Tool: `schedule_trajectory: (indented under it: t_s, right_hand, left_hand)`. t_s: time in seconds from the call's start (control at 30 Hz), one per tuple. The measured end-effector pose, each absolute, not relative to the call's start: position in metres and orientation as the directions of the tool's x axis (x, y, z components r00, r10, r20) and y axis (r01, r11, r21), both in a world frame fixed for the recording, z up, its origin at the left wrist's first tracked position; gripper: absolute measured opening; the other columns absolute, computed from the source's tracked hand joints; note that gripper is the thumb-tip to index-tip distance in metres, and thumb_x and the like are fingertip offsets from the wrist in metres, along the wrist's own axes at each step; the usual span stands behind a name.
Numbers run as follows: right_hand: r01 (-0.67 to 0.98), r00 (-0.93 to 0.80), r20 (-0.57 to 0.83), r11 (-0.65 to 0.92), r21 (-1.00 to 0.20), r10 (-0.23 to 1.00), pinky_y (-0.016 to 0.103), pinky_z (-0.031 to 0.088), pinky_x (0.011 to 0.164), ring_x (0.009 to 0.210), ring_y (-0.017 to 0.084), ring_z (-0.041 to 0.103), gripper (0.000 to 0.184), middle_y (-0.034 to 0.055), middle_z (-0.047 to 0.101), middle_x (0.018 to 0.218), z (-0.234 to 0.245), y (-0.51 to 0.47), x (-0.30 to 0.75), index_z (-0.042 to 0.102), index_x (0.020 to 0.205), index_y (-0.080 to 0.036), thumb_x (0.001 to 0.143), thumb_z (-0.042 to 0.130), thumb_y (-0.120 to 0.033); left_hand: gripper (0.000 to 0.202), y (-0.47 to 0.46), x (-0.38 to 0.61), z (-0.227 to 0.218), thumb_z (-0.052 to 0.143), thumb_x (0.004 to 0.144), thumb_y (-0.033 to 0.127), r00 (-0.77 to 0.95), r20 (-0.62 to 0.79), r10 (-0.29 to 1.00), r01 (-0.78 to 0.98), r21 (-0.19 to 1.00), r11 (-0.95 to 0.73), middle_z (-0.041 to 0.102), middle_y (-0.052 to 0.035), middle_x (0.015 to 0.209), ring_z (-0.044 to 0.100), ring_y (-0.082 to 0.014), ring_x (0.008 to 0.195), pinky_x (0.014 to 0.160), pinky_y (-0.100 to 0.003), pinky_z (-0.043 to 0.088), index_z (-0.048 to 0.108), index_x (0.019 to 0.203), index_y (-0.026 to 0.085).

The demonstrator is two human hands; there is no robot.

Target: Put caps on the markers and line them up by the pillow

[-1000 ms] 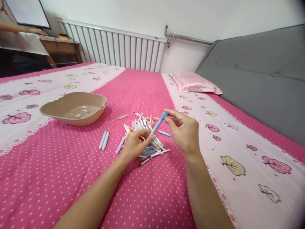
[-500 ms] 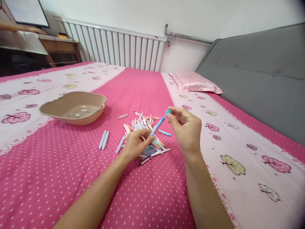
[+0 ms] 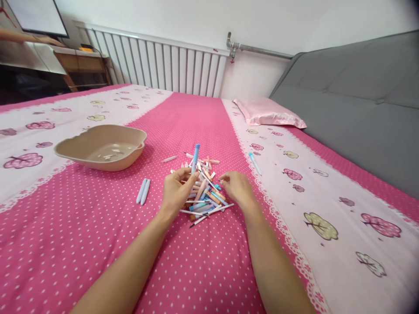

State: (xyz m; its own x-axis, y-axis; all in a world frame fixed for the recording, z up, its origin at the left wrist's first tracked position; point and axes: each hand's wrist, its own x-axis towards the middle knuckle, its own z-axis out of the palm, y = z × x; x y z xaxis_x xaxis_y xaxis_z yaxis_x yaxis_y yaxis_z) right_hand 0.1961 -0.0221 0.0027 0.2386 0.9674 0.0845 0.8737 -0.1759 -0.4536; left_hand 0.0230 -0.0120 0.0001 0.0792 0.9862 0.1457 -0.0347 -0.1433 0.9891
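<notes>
Near the middle of the pink, white-dotted bedspread (image 3: 199, 270), a loose pile of slim pastel pens, markers and white sticks (image 3: 214, 200) lies between two bare hands. At its left side, the left hand (image 3: 176, 189) holds a pale blue, round-barrelled marker with a darker blue upper end (image 3: 195, 158) almost upright, pinched between thumb and fingers. At the pile's right edge, the right hand (image 3: 238, 187) reaches in palm down, fingertips close together; whether they grip anything I cannot tell.

To the left, two pale lavender-blue markers (image 3: 143, 192) lie side by side; farther left stands a beige plastic basin (image 3: 87, 137) with small white bits inside. Farther right, a slim pale pen with a turquoise end (image 3: 255, 163) lies apart.

The step in hand looks like picking through the pile while one marker is held ready. The next move probably calls for a narrow right-hand pinch that leaves neighbouring pieces undisturbed, with the left grip steady.
</notes>
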Motion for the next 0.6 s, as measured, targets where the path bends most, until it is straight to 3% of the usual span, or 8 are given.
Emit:
schedule_trajectory:
  t_s: [0.1, 0.23, 0.6]
  right_hand:
    - [0.915, 0.164, 0.083, -0.120, -0.385, 0.983, 0.030, 0.044, 0.080, 0.099, 0.023, 0.062, 0.028, 0.0090, 0.070, 0.102, -0.006, -0.017, 0.188, 0.071, 0.100, -0.023, 0.081, 0.052, -0.018]
    - [0.924, 0.079, 0.076, -0.045, -0.379, 0.994, 0.028, 0.043, 0.078, 0.097, 0.023, 0.063, 0.028, 0.0090, 0.070, 0.101, -0.016, -0.010, 0.183, 0.072, 0.097, -0.024, 0.083, 0.048, -0.019]
    - [0.884, 0.065, 0.104, -0.008, -0.468, 0.992, 0.024, 0.042, 0.077, 0.091, 0.019, 0.062, 0.023, 0.0055, 0.071, 0.093, -0.026, -0.008, 0.181, 0.072, 0.091, -0.023, 0.075, 0.057, -0.016]
  left_hand:
    - [0.037, -0.011, 0.024, -0.002, 0.070, 0.068, 0.043, 0.081, 0.160, 0.984, -0.029, 0.987, -0.158, 0.067, -0.0033, 0.067, 0.064, -0.0159, 0.058, 0.049, -0.022, 0.050, 0.066, 0.088, 0.012]
    - [0.037, -0.009, 0.024, -0.006, 0.070, 0.068, 0.044, 0.097, 0.172, 0.980, -0.042, 0.985, -0.169, 0.068, -0.0041, 0.069, 0.065, -0.0167, 0.060, 0.052, -0.024, 0.053, 0.067, 0.088, 0.013]
    - [0.038, -0.007, 0.025, -0.009, 0.070, 0.067, 0.044, 0.113, 0.161, 0.981, -0.053, 0.986, -0.155, 0.069, -0.0043, 0.070, 0.064, -0.0162, 0.057, 0.051, -0.024, 0.053, 0.067, 0.089, 0.013]
